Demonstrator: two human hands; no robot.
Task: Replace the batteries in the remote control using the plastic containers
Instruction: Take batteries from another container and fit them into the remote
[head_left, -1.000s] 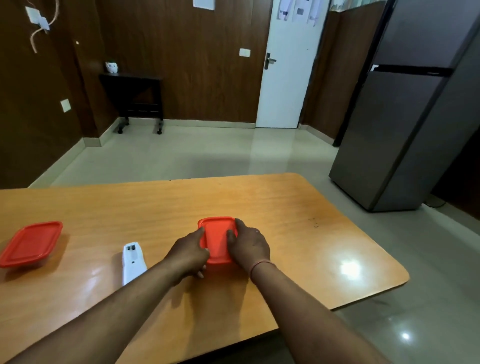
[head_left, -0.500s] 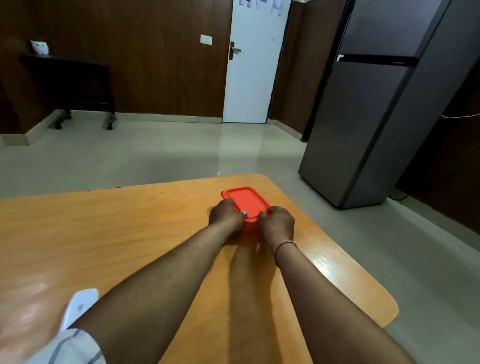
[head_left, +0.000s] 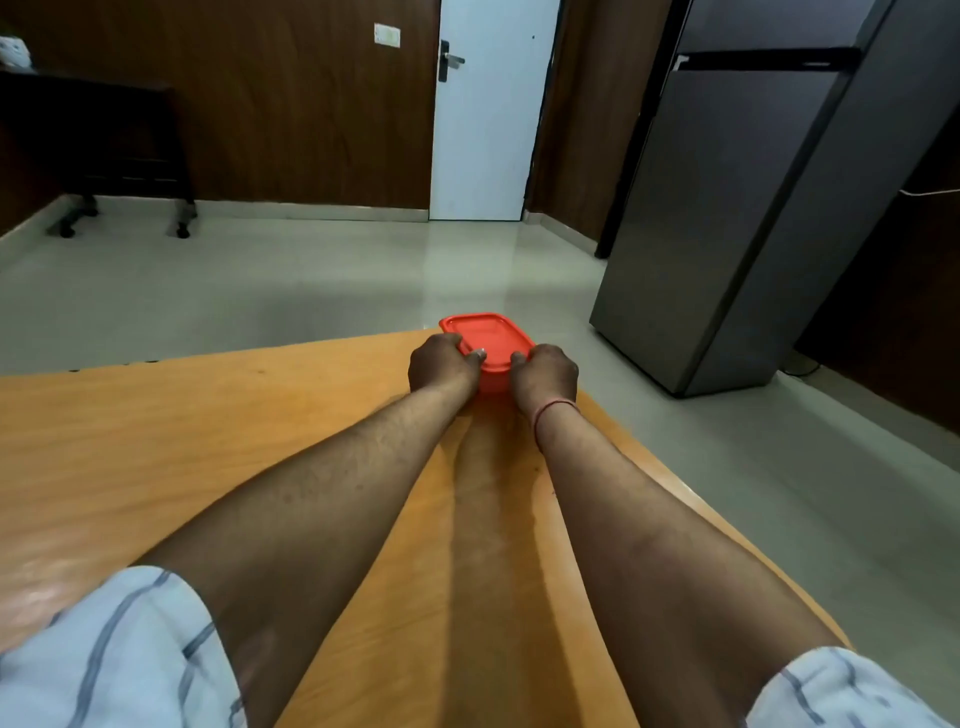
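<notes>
A red plastic container (head_left: 485, 335) with its lid on sits at the far right corner of the wooden table (head_left: 156, 447). My left hand (head_left: 441, 366) grips its left near side, thumb on the lid's edge. My right hand (head_left: 548, 371) grips its right near side, a red thread round the wrist. Both arms are stretched far out across the table. The remote control and the second red container are out of view.
The table's far edge and right edge run close by the container, with tiled floor beyond. A tall grey fridge (head_left: 753, 197) stands to the right, a white door (head_left: 488, 119) at the back, a dark side table (head_left: 93, 140) at the left wall.
Both hands have pushed the red container away to the table's far right corner. The view has swung right, so the remote and the other container have left the frame.
</notes>
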